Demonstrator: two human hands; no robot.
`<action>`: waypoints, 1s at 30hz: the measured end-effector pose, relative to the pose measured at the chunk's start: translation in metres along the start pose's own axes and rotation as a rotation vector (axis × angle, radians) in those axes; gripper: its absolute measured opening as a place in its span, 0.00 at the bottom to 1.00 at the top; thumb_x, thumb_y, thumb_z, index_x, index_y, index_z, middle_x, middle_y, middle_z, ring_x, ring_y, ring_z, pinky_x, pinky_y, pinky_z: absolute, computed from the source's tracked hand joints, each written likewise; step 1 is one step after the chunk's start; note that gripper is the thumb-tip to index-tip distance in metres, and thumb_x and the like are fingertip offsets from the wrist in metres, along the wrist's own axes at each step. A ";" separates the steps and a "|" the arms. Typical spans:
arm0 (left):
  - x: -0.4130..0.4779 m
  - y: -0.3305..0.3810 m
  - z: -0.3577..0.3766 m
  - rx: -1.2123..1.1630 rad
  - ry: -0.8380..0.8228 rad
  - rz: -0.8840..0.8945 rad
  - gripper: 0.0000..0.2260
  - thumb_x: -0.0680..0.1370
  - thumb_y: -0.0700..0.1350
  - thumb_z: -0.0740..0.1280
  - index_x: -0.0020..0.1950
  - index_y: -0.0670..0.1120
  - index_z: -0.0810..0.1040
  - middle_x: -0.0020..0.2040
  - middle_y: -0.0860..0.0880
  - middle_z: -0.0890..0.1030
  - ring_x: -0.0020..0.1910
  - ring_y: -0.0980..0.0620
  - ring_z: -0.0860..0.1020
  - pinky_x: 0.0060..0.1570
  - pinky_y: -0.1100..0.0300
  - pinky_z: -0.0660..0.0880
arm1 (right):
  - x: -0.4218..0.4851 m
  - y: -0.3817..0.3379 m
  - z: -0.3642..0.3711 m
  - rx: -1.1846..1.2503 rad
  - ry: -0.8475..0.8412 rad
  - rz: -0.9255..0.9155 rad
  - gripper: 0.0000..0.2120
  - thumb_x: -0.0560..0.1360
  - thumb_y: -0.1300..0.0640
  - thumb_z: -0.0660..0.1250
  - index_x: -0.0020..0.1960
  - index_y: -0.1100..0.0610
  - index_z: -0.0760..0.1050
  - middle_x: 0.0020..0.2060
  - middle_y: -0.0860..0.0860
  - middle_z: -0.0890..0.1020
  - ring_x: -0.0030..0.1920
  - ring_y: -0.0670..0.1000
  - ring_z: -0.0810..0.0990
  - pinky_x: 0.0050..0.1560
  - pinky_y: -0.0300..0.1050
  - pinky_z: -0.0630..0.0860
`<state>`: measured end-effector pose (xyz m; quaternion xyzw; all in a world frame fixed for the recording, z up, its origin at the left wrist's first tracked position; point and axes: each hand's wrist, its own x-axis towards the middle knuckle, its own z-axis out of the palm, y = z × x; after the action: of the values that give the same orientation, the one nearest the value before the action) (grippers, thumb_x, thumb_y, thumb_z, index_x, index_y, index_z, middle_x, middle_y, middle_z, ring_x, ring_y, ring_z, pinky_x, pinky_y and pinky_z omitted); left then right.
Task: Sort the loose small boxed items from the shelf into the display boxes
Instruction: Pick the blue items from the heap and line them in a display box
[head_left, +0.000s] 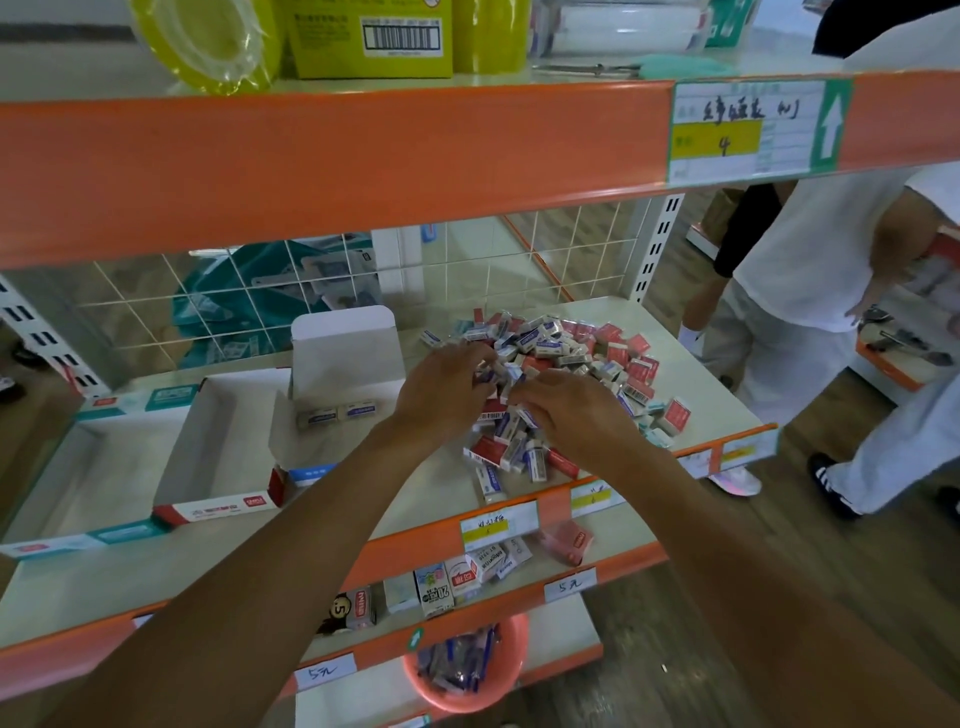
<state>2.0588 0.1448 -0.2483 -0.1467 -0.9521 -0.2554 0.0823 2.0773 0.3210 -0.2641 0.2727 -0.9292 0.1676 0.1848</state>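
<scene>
Head: left hand (441, 395), right hand (576, 415) on pile (571, 353) at shelf edge (554, 506).

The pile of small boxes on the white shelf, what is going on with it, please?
A person's bare hands, the left grip and the right grip, reach into the heap of small red, blue and white cardboard boxes on the white metal shelf. Whether either already holds one, I cannot tell. The open white cardboard display box with the upright flap has two small boxes in it; the red-trimmed display box beside it shows none.
</scene>
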 end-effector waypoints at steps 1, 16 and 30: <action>0.000 -0.001 0.000 0.002 -0.009 -0.013 0.13 0.78 0.45 0.67 0.63 0.50 0.76 0.60 0.47 0.80 0.55 0.48 0.78 0.55 0.56 0.73 | 0.000 -0.001 -0.001 -0.002 0.004 -0.006 0.14 0.78 0.56 0.58 0.48 0.54 0.83 0.39 0.52 0.83 0.34 0.53 0.80 0.32 0.45 0.77; -0.002 -0.006 -0.012 -0.031 -0.048 -0.011 0.11 0.80 0.43 0.63 0.61 0.49 0.79 0.57 0.47 0.82 0.50 0.48 0.79 0.51 0.56 0.76 | 0.013 -0.013 -0.016 0.053 -0.137 0.166 0.10 0.74 0.52 0.70 0.53 0.55 0.81 0.44 0.47 0.74 0.44 0.50 0.76 0.43 0.41 0.72; -0.011 -0.034 -0.048 -0.058 -0.069 -0.147 0.13 0.81 0.41 0.60 0.64 0.48 0.78 0.62 0.45 0.78 0.55 0.47 0.77 0.52 0.63 0.68 | 0.052 -0.019 -0.003 0.249 -0.129 0.382 0.08 0.78 0.50 0.65 0.50 0.55 0.75 0.36 0.47 0.77 0.36 0.47 0.76 0.36 0.40 0.70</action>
<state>2.0624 0.0892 -0.2259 -0.0874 -0.9548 -0.2830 0.0261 2.0480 0.2843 -0.2353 0.1229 -0.9460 0.2948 0.0550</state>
